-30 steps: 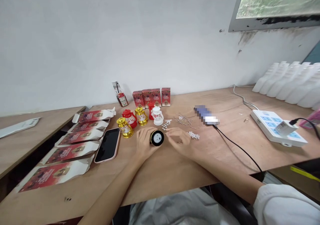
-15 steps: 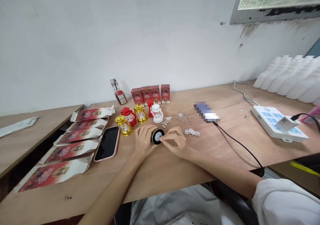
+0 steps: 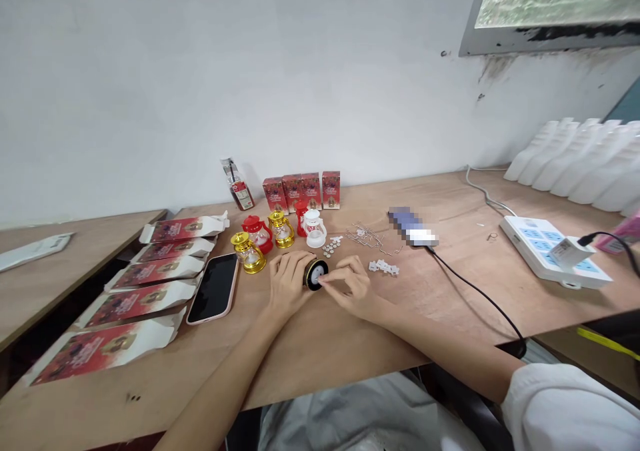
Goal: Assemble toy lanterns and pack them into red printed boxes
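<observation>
My left hand [image 3: 290, 280] is wrapped around a small lantern [image 3: 311, 281] tipped on its side. Its round black base, with a gold rim and a white centre, is turned toward my right hand; most of its body is hidden by my fingers. My right hand [image 3: 351, 286] pinches thumb and forefinger together against the white centre of the base. Whatever is between those fingertips is too small to make out. Just beyond my hands stand gold lanterns [image 3: 249, 253], red lanterns [image 3: 257, 233] and a white lantern [image 3: 315, 229].
Coin-like discs [image 3: 329, 249], thin wire pieces [image 3: 367, 236] and small white plastic parts [image 3: 384, 267] lie beyond my right hand. Flattened red boxes [image 3: 145, 304] and a phone [image 3: 214, 288] are on the left. Upright red boxes [image 3: 311, 187] line the wall; a power strip [image 3: 537, 237] sits right.
Both hands stay almost in place. The right fingertips have shifted very slightly on the lantern's base, and the camera view has tilted a little.
</observation>
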Tool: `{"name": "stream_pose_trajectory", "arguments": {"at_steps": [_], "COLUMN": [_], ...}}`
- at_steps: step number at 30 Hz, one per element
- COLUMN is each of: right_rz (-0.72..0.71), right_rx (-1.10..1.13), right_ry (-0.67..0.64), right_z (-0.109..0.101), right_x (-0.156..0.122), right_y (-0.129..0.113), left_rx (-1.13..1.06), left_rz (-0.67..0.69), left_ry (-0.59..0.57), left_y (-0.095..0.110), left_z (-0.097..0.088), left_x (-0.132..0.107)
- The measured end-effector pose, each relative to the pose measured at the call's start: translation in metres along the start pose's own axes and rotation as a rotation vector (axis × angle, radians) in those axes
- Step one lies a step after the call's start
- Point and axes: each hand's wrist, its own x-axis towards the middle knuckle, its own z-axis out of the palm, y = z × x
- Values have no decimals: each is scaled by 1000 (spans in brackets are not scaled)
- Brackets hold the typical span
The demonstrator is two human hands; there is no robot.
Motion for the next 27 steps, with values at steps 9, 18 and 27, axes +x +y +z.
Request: {"name": "stream_pose_trajectory", "arguments": {"at_steps": [9, 18, 27], "right_rz": [59, 171, 211], "right_rx": [180, 229, 245], "right_ry": [-97, -126, -146], "right_z": [-1, 0, 3], "right_x": [3, 1, -3], "right_y": [8, 11, 12], "left_rx": [18, 72, 97], "left_rz": [15, 65, 79], "left_ry": [-17, -26, -34], "left_y": [-2, -3, -1], "left_z": [2, 4, 3], "left_x": [0, -1, -1]}}
